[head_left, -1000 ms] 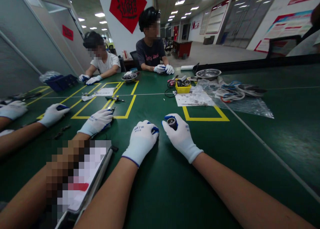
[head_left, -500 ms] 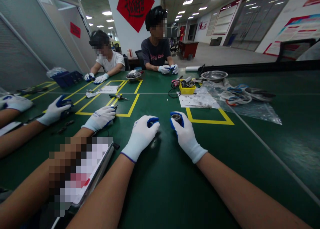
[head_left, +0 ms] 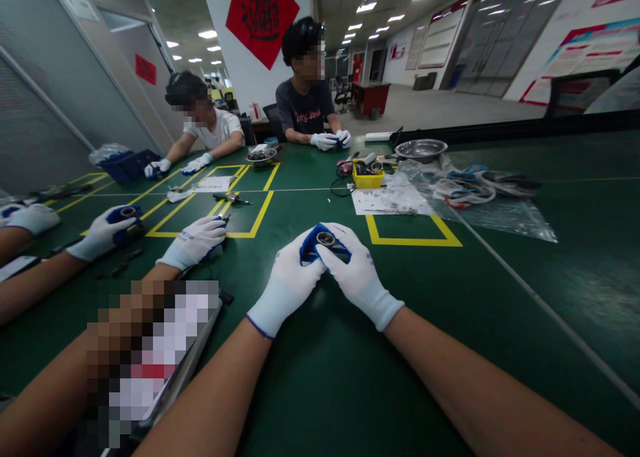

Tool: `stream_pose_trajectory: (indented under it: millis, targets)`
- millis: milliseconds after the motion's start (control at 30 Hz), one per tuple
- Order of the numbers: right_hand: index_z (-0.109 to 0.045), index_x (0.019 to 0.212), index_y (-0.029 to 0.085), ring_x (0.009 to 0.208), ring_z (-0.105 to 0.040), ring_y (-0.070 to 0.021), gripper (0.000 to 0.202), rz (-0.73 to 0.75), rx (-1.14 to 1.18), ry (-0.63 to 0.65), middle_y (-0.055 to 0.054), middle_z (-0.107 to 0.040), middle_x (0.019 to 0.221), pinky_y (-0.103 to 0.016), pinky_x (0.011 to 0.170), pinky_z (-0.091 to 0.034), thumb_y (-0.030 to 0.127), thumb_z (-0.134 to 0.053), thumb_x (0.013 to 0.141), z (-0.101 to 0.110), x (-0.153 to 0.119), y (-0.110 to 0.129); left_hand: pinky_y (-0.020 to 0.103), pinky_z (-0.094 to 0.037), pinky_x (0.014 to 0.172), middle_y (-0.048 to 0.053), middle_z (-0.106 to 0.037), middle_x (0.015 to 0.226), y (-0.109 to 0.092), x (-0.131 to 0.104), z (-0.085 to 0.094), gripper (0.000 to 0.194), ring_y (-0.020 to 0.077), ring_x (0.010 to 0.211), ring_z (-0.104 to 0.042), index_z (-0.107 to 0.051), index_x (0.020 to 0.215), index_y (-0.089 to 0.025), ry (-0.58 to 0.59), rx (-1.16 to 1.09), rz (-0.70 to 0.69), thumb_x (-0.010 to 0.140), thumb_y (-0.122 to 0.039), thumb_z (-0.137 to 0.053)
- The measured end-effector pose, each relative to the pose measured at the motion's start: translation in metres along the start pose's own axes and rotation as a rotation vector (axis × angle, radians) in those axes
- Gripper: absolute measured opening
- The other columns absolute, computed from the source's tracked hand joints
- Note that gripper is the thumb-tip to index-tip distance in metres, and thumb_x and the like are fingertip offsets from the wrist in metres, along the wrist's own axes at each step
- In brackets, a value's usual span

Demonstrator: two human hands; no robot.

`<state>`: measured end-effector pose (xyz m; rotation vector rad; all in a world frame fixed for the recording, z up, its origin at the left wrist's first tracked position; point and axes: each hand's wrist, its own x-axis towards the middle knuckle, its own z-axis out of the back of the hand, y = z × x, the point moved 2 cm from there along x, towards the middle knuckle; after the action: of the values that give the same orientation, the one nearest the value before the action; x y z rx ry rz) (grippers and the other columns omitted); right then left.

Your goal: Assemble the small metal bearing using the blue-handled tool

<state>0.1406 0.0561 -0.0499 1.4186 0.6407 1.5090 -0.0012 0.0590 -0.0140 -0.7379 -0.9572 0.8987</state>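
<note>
My right hand [head_left: 361, 265], in a white glove with blue palm and fingertips, is closed around a small round metal part [head_left: 326, 238]. The part looks like a short cylinder with a dark, open top and a bright rim, turned up towards me. My left hand [head_left: 291, 278], gloved alike, is right against it from the left, fingers curled and thumb bent in at the part's near side. Both thumbs come together there. Whatever is between the left fingertips is hidden. Both hands are above the green table [head_left: 320, 384].
To the left, co-workers' gloved hands [head_left: 197, 240] hold small parts beside a tablet-like board [head_left: 170, 350]. Ahead lie a pen-shaped tool [head_left: 233, 198], a yellow box [head_left: 369, 178] of parts, a metal bowl [head_left: 421, 150] and a plastic bag [head_left: 520, 220]. Two people sit opposite.
My hands, apart before, have come together: the right moved left with the round part, and the left moved slightly right to meet it. The small ring seen on the table is now out of sight.
</note>
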Motion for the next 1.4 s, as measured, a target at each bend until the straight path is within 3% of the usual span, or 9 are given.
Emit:
stream_pose_trajectory:
  millis: [67,167,267,333,567,767,967,1100,1400]
  targets:
    - [-0.057,0.148,0.026,0.137,-0.056,-0.0293,0.06,0.03,-0.018,0.047,-0.011,-0.061,0.146,-0.051,0.118,-0.044,0.041,-0.065,0.091,-0.002,-0.002,0.002,0.042,-0.052,0.112,0.009,-0.075,0.13,0.003,0.002,0.004,0.042,0.0264,0.121,-0.071,-0.07,0.129,-0.019,-0.079,0.007,0.035,0.088,-0.023,-0.068]
    - [-0.04,0.16,0.027,0.139,-0.054,-0.0308,0.075,0.012,-0.037,0.098,-0.014,-0.056,0.153,-0.055,0.115,-0.046,0.042,-0.065,0.091,-0.005,-0.005,0.002,0.043,-0.048,0.117,0.01,-0.074,0.131,0.017,0.004,0.014,0.041,0.0268,0.125,-0.068,-0.071,0.127,-0.019,-0.309,0.166,0.11,0.087,-0.022,-0.068]
    - [-0.039,0.161,0.025,0.131,-0.06,-0.0307,0.076,-0.072,-0.031,0.086,-0.016,-0.058,0.148,-0.055,0.109,-0.05,0.043,-0.064,0.091,-0.007,-0.005,-0.001,0.045,-0.045,0.119,0.011,-0.073,0.133,0.038,0.007,0.023,0.041,0.0267,0.128,-0.066,-0.069,0.13,-0.021,-0.509,0.3,0.26,0.088,-0.02,-0.065]
    - [-0.04,0.159,0.024,0.126,-0.063,-0.03,0.074,-0.119,-0.006,0.06,-0.017,-0.061,0.144,-0.054,0.108,-0.051,0.044,-0.063,0.092,-0.006,-0.003,-0.002,0.044,-0.046,0.118,0.01,-0.073,0.132,0.052,0.014,0.025,0.041,0.0263,0.127,-0.067,-0.069,0.13,-0.021,-0.542,0.321,0.325,0.089,-0.02,-0.064]
    - [-0.045,0.154,0.023,0.112,-0.068,-0.0279,0.076,-0.284,0.059,0.028,-0.014,-0.068,0.131,-0.051,0.102,-0.055,0.051,-0.067,0.087,-0.004,-0.002,0.003,0.036,-0.048,0.114,0.012,-0.071,0.134,0.086,0.079,0.036,0.045,0.0247,0.128,-0.066,-0.065,0.136,-0.018,-0.528,0.62,0.393,0.091,-0.021,-0.058]
    - [-0.045,0.155,0.024,0.109,-0.068,-0.026,0.076,-0.366,0.079,0.082,-0.011,-0.067,0.13,-0.05,0.102,-0.054,0.051,-0.068,0.087,-0.004,-0.003,0.012,0.043,-0.046,0.112,0.015,-0.069,0.131,0.103,0.142,0.051,0.044,0.0317,0.127,-0.062,-0.07,0.128,-0.02,-0.453,0.735,0.384,0.086,-0.016,-0.061]
    - [-0.047,0.154,0.029,0.113,-0.067,-0.0266,0.081,-0.412,0.086,0.114,-0.009,-0.066,0.131,-0.048,0.101,-0.056,0.054,-0.077,0.082,-0.003,-0.007,0.017,0.056,-0.042,0.106,0.019,-0.063,0.133,0.116,0.179,0.074,0.036,0.0416,0.124,-0.057,-0.07,0.123,-0.021,-0.341,1.043,0.333,0.089,-0.024,-0.058]
    - [-0.051,0.152,0.031,0.112,-0.067,-0.0275,0.079,-0.419,0.075,0.107,-0.009,-0.067,0.128,-0.048,0.099,-0.057,0.055,-0.078,0.082,-0.004,-0.007,0.021,0.052,-0.043,0.106,0.015,-0.059,0.138,0.123,0.201,0.087,0.037,0.0378,0.127,-0.054,-0.064,0.129,-0.019,-0.237,1.14,0.474,0.097,-0.029,-0.048]
    - [-0.053,0.151,0.035,0.111,-0.068,-0.0314,0.08,-0.511,0.027,0.157,-0.008,-0.066,0.132,-0.05,0.094,-0.06,0.058,-0.078,0.079,-0.004,-0.007,0.023,0.055,-0.038,0.11,0.023,-0.049,0.153,0.135,0.242,0.102,0.043,0.0412,0.141,-0.046,-0.055,0.136,-0.007,-0.252,1.097,0.756,0.098,-0.026,-0.049]
